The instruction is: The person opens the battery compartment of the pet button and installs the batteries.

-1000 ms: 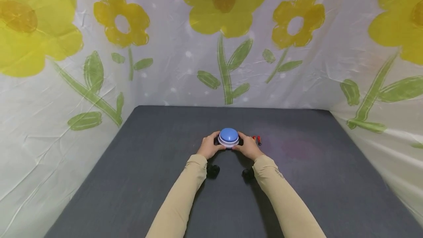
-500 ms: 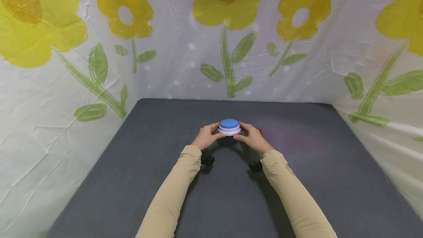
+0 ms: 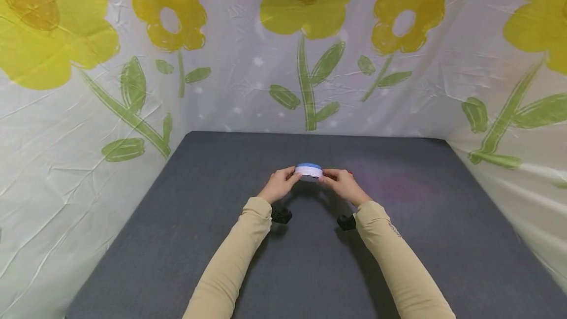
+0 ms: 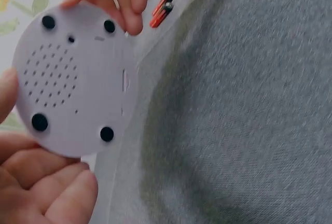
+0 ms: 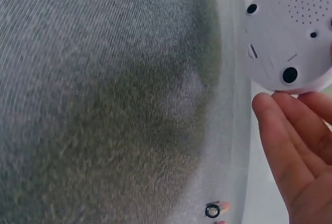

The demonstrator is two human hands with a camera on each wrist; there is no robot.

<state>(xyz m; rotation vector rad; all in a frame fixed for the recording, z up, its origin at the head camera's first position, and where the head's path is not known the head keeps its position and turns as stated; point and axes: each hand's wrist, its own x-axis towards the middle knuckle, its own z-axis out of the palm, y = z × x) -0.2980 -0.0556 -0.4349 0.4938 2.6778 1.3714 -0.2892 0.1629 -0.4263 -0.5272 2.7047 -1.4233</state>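
A round push button (image 3: 308, 171) with a blue top and white base is held up over the table by both hands. My left hand (image 3: 278, 184) grips its left edge and my right hand (image 3: 345, 186) its right edge, fingers and thumb on the rim. Tilted back, it shows mostly its white side in the head view. From the left wrist, the underside (image 4: 98, 84) appears with black round feet, speaker holes, a small screw hole and a cover slot. Two red-and-black batteries (image 4: 162, 14) lie on the table beyond, mostly hidden behind my right hand in the head view.
A dark grey table (image 3: 221, 161) spreads under both arms. Behind and on both sides hangs a white curtain (image 3: 239, 63) printed with yellow flowers. Black wrist cameras (image 3: 281, 215) hang below the sleeves.
Both hands have lifted the push button off the table and tipped its front edge up, so the blue top turns away. The view has shifted slightly; the batteries are now mostly covered.
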